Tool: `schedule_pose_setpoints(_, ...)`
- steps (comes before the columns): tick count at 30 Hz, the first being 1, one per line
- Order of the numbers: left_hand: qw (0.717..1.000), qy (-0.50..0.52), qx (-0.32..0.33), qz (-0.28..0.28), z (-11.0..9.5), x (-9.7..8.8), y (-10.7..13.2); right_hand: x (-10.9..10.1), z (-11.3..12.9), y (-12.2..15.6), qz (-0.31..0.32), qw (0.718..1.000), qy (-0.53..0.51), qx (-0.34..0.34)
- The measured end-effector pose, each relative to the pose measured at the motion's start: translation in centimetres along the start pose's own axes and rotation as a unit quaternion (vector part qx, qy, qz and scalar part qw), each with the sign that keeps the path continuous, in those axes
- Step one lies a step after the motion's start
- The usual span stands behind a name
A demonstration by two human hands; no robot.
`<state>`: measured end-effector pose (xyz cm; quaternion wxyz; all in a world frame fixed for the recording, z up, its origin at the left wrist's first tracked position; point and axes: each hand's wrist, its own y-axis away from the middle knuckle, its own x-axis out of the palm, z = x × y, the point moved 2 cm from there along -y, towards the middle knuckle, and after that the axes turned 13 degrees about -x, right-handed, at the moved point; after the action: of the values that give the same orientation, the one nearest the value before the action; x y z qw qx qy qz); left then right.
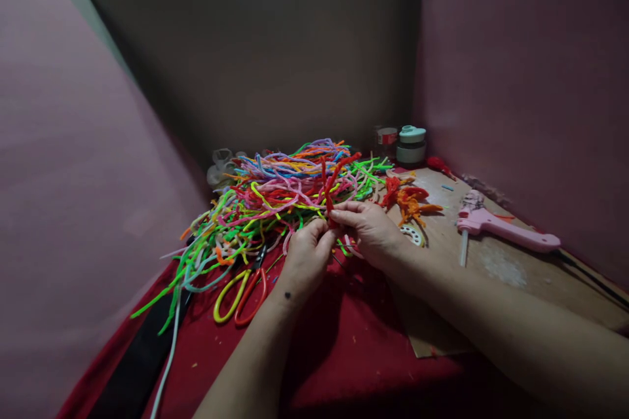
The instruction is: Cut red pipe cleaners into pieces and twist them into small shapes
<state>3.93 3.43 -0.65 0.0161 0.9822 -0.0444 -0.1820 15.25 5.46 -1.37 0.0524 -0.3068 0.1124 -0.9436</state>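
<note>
My left hand (pixel 307 255) and my right hand (pixel 369 228) meet over the red cloth, both pinching the lower end of a red pipe cleaner (pixel 333 180) that rises bent above them. Behind them lies a big heap of pipe cleaners (pixel 275 200) in many colours. Scissors (pixel 244 288) with yellow and red handles lie just left of my left hand.
A pink glue gun (pixel 501 229) rests on a cardboard sheet (pixel 496 268) at right, near small red and orange pipe-cleaner shapes (pixel 410 200). Two small jars (pixel 411 145) stand in the far corner. Pink walls close in left and right. A black strip (pixel 142 353) lies at lower left.
</note>
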Motion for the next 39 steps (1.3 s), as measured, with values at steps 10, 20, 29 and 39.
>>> schedule_pose_setpoints(10,0.997,0.069,-0.019,0.007,-1.1,-2.4,0.0,-0.2,0.0,0.0,0.074,0.996,0.045,0.004)
schedule_pose_setpoints(20,0.995,0.093,0.024,-0.023,-1.3,-2.4,0.2,0.5,0.2,0.7,0.071,0.995,0.064,0.022)
schedule_pose_setpoints(29,0.994,0.102,0.030,-0.027,-1.5,-2.3,0.3,0.2,-0.2,0.5,0.085,0.995,0.057,0.012)
schedule_pose_setpoints(39,0.983,-0.031,0.153,-0.092,-1.4,-2.9,0.3,-0.2,-0.2,0.0,0.116,0.989,0.088,0.001)
